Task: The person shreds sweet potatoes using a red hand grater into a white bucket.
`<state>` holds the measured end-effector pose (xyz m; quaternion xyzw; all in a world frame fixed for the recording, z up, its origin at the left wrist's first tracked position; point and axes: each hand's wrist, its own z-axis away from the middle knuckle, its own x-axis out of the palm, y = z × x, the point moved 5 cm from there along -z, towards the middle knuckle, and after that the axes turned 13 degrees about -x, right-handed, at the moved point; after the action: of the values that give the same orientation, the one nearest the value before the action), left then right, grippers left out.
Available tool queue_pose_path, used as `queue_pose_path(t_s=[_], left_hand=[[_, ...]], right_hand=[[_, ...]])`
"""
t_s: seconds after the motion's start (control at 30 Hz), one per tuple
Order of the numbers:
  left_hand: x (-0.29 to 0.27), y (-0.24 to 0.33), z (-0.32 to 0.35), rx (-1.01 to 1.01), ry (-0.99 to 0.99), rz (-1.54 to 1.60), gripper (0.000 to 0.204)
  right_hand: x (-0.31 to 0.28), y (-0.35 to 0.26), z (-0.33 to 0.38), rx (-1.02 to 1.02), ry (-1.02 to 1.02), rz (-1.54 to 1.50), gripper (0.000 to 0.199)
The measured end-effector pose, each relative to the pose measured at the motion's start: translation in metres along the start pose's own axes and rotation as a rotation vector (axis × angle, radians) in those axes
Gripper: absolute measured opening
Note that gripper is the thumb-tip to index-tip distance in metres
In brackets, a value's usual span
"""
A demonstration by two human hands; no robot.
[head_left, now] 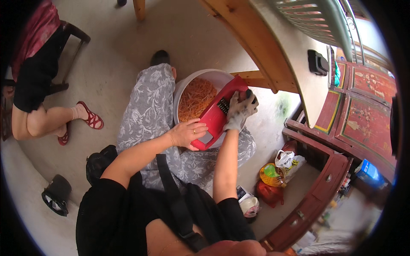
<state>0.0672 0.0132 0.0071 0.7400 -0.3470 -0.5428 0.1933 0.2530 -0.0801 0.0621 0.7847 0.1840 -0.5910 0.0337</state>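
A red grater (212, 117) lies slanted across the rim of a white bucket (176, 99). Orange shreds (194, 99), which look like carrot, fill much of the bucket's inside. My left hand (186, 134), bare with a ring on one finger, grips the grater's near end. On the grater's upper side, next to its dark metal grating part (223, 105), is my right hand (240, 112) in a grey, dark-stained glove. Its fingers are curled; whatever they hold is mostly hidden. The bucket stands between my legs, which are in grey patterned trousers (143, 109).
Another person (40, 96) sits at the left with red sandals on. A wooden-edged table (260, 47) overhangs at upper right. A dark red cabinet (329, 187) stands at right, with an oil bottle (272, 175) and bags nearby. A black bin (57, 194) is at lower left.
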Motion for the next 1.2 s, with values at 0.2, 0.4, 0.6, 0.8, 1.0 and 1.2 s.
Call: queue_pose_path(t_s=[0.2,0.4,0.6,0.8,1.0,1.2], left_hand=[[0.002,-0.009,0.008,-0.047,-0.022,-0.018,0.062],[0.000,-0.002,0.006,-0.044,-0.034,-0.016,0.058],[0.000,-0.001,0.005,-0.065,-0.021,-0.047,0.058],[0.006,0.002,0.010,-0.073,-0.036,-0.037,0.056],[-0.001,-0.002,0.010,-0.072,0.028,-0.046,0.054],[0.001,0.002,0.006,-0.076,-0.007,-0.058,0.053]], right_hand=[[-0.013,-0.025,0.084,-0.305,0.002,-0.139,0.053],[0.004,-0.038,0.053,-0.269,0.041,-0.080,0.049],[0.001,-0.039,0.047,-0.284,0.055,-0.096,0.048],[0.019,-0.022,-0.018,-0.093,-0.035,-0.082,0.045],[0.004,-0.026,0.036,-0.256,0.093,-0.108,0.048],[0.007,-0.024,0.057,-0.238,0.103,-0.072,0.047]])
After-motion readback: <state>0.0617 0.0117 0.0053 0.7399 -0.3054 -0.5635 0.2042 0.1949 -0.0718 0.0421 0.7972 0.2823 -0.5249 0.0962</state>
